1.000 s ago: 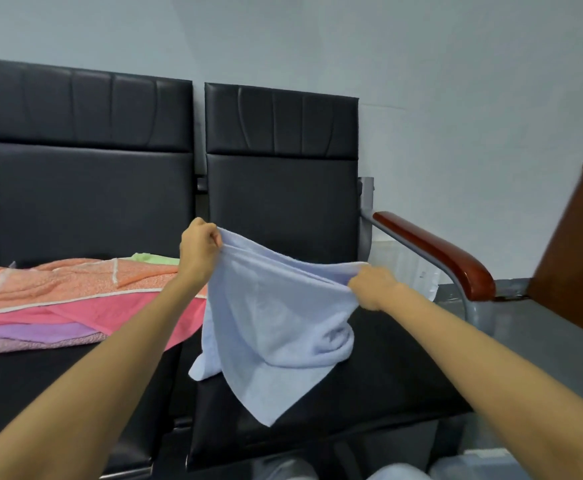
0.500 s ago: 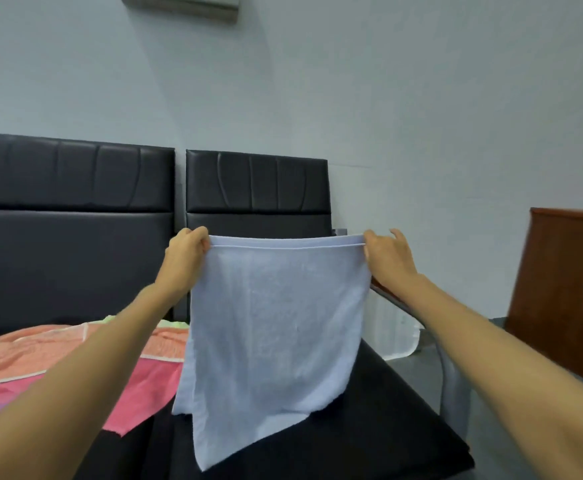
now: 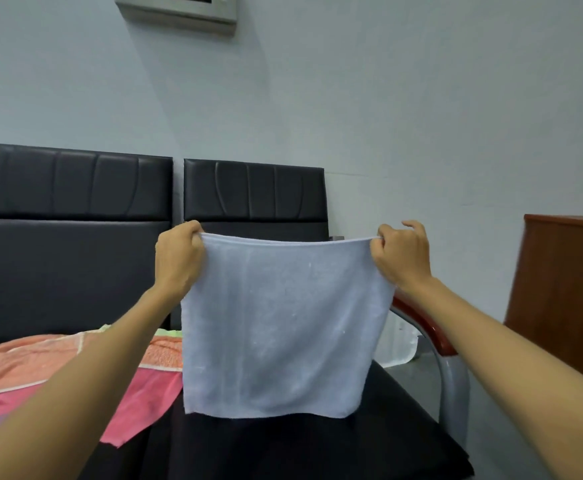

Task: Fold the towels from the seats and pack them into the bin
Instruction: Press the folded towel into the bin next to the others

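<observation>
Hanging above the right seat [image 3: 300, 445], the blue towel [image 3: 276, 323] is pinched at its top corners by the left hand [image 3: 177, 259] and right hand [image 3: 401, 259], both curled tight. Other towels [image 3: 41, 368] are heaped on the left seat [image 3: 58, 271]

Left hand [image 3: 178, 258] and right hand [image 3: 401, 258] pinch the blue towel's [image 3: 279, 327] top corners.

A towel [image 3: 279, 323] hangs at centre frame, its top corners gripped by the left hand [image 3: 177, 258] and right hand [image 3: 401, 254]. A seat [image 3: 253, 192] stands behind it. At lower left, a towel pile [image 3: 23, 368] lies on the neighbouring seat [image 3: 68, 254]. An armrest [image 3: 421, 320] sits at the right.
</observation>
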`<control>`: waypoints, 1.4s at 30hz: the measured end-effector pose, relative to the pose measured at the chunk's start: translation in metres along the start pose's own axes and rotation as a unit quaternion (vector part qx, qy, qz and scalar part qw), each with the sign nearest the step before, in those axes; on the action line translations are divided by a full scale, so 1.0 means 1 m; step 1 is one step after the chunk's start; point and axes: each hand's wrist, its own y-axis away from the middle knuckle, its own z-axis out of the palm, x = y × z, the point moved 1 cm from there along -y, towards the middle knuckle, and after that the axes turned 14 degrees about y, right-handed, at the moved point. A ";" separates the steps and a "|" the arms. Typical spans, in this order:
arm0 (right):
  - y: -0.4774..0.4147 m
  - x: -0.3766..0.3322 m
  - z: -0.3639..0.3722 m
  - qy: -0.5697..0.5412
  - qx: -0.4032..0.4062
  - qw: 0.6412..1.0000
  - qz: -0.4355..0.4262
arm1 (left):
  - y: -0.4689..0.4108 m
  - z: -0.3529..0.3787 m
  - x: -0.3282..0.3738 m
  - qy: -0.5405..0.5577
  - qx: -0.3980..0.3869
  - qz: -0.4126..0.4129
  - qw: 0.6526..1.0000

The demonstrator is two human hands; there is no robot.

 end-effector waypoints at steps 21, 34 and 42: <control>-0.030 -0.014 0.040 -0.092 -0.108 0.984 0.108 | -0.046 0.038 -0.037 -0.029 -0.042 -0.095 0.994; 0.142 0.031 0.018 -0.137 -0.134 0.979 0.071 | 0.134 0.019 -0.023 0.051 -0.030 -0.166 0.984; 0.221 0.028 0.056 -0.071 -0.450 0.890 -0.001 | 0.214 0.028 -0.091 -0.179 -0.239 -0.284 0.911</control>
